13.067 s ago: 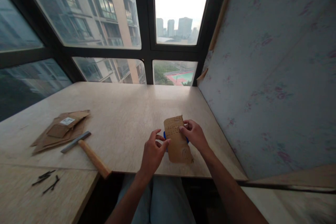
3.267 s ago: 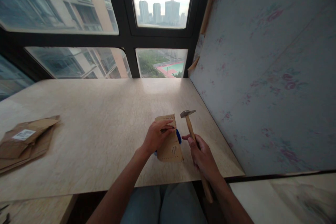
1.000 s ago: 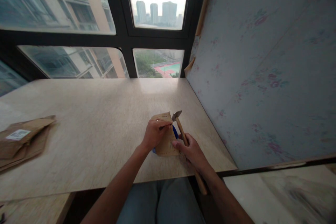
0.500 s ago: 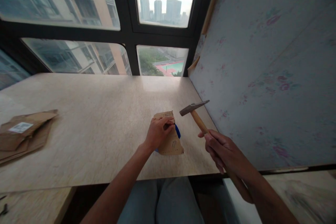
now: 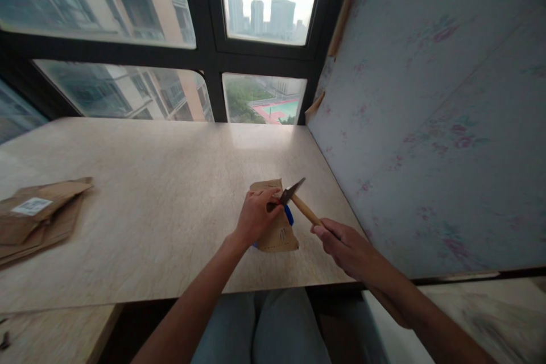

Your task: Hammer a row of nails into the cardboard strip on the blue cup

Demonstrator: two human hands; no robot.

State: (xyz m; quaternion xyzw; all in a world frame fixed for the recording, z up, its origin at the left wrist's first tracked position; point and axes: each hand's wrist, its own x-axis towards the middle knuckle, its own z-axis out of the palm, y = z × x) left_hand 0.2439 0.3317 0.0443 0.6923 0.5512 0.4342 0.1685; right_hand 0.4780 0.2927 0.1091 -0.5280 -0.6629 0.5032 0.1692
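Note:
My right hand (image 5: 343, 245) is wrapped round the wooden handle of a hammer (image 5: 306, 209). The steel head is tilted, and one end is right at the fingertips of my left hand (image 5: 256, 213); whether it touches them cannot be told. My left hand rests on a piece of brown cardboard (image 5: 279, 236) with small printed marks. Its thumb and fingers are pinched near the right edge, on something too small to make out. Under the cardboard a blue object (image 5: 289, 215) peeks out at the right, its shape mostly hidden.
The cardboard lies on a beige marble-patterned countertop (image 5: 140, 193). Flattened brown paper packaging (image 5: 45, 213) with a white label is at the far left. A floral-papered wall (image 5: 426, 125) rises close on the right, and a dark-framed window (image 5: 209, 57) stands behind.
My right hand has swung the hammer leftward and slightly down, bringing its head from beside the cardboard to my left fingertips. My left hand and the cardboard have stayed put.

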